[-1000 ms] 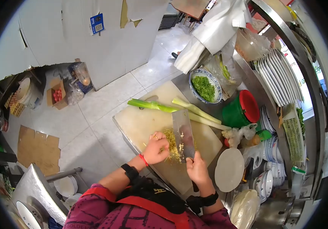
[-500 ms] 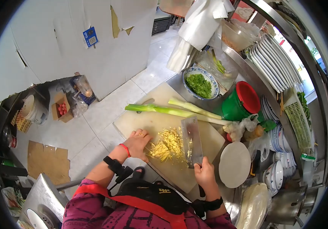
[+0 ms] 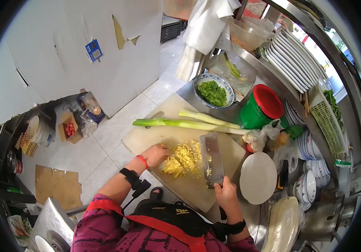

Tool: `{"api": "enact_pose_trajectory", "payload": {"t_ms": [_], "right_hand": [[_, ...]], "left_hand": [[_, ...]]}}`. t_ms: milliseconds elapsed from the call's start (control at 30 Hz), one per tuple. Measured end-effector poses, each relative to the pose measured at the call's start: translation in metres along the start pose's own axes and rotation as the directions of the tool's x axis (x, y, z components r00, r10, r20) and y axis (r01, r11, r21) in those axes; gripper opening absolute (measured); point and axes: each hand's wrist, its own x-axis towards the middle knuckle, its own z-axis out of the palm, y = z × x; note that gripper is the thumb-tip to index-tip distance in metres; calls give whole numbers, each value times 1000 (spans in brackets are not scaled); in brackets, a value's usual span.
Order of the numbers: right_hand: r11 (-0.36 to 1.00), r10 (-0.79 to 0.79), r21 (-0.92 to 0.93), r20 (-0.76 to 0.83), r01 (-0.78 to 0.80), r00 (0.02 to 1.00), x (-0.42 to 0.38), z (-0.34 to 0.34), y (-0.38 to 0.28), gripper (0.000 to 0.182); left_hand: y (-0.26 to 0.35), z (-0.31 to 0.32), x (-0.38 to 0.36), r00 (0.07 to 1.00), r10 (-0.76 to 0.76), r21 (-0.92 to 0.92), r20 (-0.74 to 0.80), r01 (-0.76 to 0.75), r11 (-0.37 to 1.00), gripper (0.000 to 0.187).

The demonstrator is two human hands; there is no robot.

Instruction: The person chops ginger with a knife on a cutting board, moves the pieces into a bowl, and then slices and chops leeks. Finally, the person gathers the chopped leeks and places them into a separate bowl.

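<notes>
My right hand (image 3: 227, 193) grips the handle end of a cleaver (image 3: 211, 159). Its broad blade stands over the cutting board (image 3: 142, 136), just right of a pile of chopped yellow ginger (image 3: 184, 155), and pale bits cling to the metal. The pile is fine on its right side and in thin shreds at lower left. My left hand (image 3: 155, 155) is at the pile's left edge with its fingers curled in; what they hold, if anything, is hidden. Two leek stalks, a green-and-white one (image 3: 180, 123) and a paler one (image 3: 207, 118), lie across the board's far part.
Beyond the board stand a patterned bowl of chopped greens (image 3: 213, 90) and a green tub with a red lid (image 3: 261, 107). Right of the board lies a white oval plate (image 3: 258, 178). Stacked plates (image 3: 293, 61) and bowls (image 3: 304, 187) line the right side.
My left hand has gone from lying spread on the board to curled fingers, a little closer to the ginger. The cleaver stays beside the pile. The whole view has shifted slightly.
</notes>
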Motion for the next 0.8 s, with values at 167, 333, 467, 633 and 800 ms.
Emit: {"api": "enact_pose_trajectory", "payload": {"t_ms": [167, 333, 467, 633, 800], "right_hand": [[999, 17, -46, 15, -16, 1000, -4, -1, 3, 23], [1000, -16, 26, 37, 15, 999, -6, -3, 4, 22], [999, 14, -38, 60, -12, 998, -8, -1, 5, 23], [993, -93, 69, 20, 92, 995, -11, 3, 14, 22], [979, -185, 81, -17, 186, 983, -13, 4, 20, 23]], "left_hand": [[23, -6, 7, 993, -118, -151, -22, 114, 982, 28], [40, 2, 6, 908, -404, -79, -111, 397, 914, 31], [68, 27, 8, 804, -571, 73, -166, 588, 806, 82], [115, 33, 12, 794, -581, 327, -177, 605, 726, 108], [97, 49, 7, 829, -539, 231, -149, 559, 796, 91]]}}
